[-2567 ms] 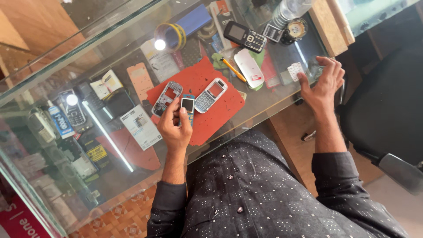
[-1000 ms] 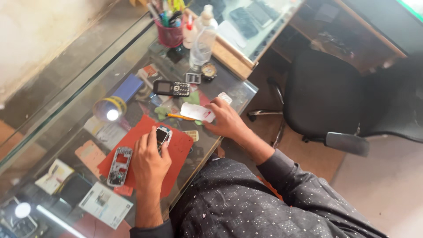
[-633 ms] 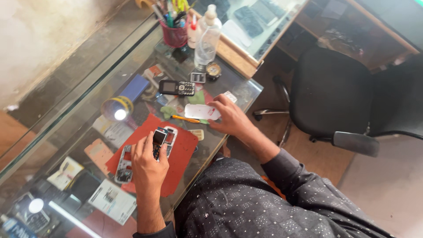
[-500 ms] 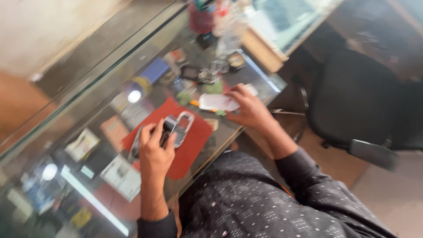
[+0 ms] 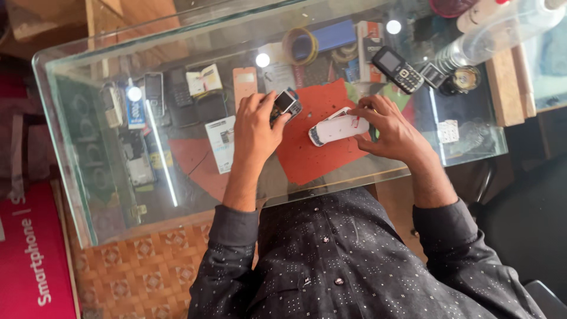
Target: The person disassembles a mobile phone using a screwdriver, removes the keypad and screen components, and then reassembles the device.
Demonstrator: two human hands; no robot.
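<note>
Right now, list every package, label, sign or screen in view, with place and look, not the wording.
Phone screen: in the left hand, small dark rectangle.
Keypad phone: on the glass counter far right, black, grey screen.
Card: under glass, left of the red mat, white rectangle.
Sign: lower left, red, white lettering.

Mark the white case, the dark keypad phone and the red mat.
White case (image 5: 336,128), head view, middle of its top.
Keypad phone (image 5: 398,69), head view, between screen and keys.
Red mat (image 5: 313,159), head view, bare part near the front edge.
</note>
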